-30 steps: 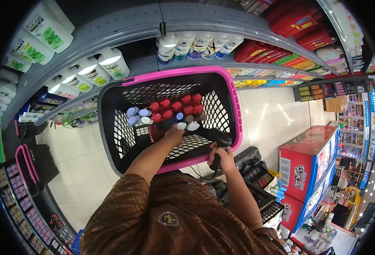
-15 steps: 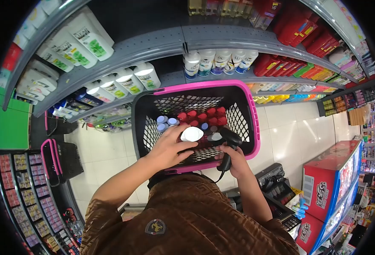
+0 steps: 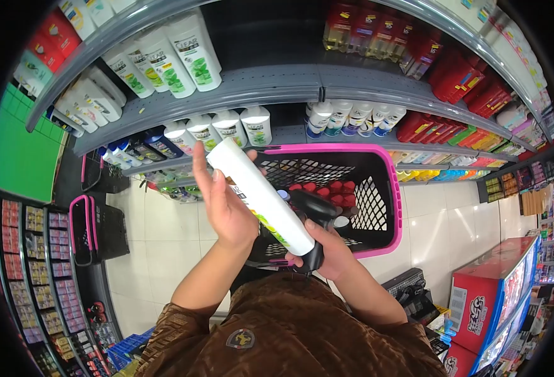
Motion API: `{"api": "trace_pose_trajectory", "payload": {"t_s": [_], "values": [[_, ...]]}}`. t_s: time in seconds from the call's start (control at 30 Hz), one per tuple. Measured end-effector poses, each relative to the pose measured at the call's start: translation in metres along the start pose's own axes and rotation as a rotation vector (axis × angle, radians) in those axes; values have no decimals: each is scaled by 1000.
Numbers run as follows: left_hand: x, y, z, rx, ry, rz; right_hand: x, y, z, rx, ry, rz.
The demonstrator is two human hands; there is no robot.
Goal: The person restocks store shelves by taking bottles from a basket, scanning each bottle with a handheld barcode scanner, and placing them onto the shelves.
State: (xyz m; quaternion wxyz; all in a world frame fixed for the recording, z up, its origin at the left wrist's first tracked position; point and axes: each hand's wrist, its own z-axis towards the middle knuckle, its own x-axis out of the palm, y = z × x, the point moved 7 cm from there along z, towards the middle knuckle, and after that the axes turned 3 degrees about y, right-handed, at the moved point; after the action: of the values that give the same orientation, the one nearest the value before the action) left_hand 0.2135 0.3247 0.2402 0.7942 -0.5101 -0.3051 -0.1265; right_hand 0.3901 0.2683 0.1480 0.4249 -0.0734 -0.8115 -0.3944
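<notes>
A white bottle with a green and yellow label (image 3: 261, 195) lies slanted across my two hands, above the basket. My left hand (image 3: 226, 204) is at its upper end, fingers spread, the bottle resting against the palm and thumb side. My right hand (image 3: 327, 250) is closed around a black handheld scanner (image 3: 312, 217) beside the bottle's lower end. Below, the black basket with a pink rim (image 3: 397, 201) holds several red-capped bottles (image 3: 336, 188). A few pale caps show there too, partly hidden by the bottle and scanner.
Shelves (image 3: 277, 94) curve across the front with white shampoo bottles (image 3: 192, 56), pump-less white bottles (image 3: 355, 119) and red bottles (image 3: 456, 78). Another black basket (image 3: 110, 229) stands at left. At right are a red and blue display freezer (image 3: 478, 301) and a black keyboard (image 3: 405, 283).
My left hand has lifted the white bottle out of the basket, and its fingers have spread. The scanner has come up against the bottle. The view has shifted toward the shelves.
</notes>
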Motion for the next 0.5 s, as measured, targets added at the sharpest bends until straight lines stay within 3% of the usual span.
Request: {"api": "trace_pose_trajectory", "payload": {"t_s": [0.07,0.13,0.17,0.2,0.3,0.4,0.47,0.5], "values": [[-14,16,-8,-44,-3,-25,17,-5,-3,-21,-30,91],[-17,44,-28,-280,126,-95,25,11,-9,-379,-293,-486],[-15,47,-40,-372,149,-28,35,19,-6,-634,-285,-753],[-16,48,-47,-459,171,37,36,16,-6,-634,-288,-753],[-43,41,-36,-579,144,-151,35,-3,2,-216,-257,-670],[-76,16,-17,-638,160,-273,80,18,4,-285,-127,-820],[-96,-5,-7,-664,217,-161,96,11,9,-234,-130,-781],[-105,-15,-1,-659,235,-50,107,8,14,-219,-100,-913]]}}
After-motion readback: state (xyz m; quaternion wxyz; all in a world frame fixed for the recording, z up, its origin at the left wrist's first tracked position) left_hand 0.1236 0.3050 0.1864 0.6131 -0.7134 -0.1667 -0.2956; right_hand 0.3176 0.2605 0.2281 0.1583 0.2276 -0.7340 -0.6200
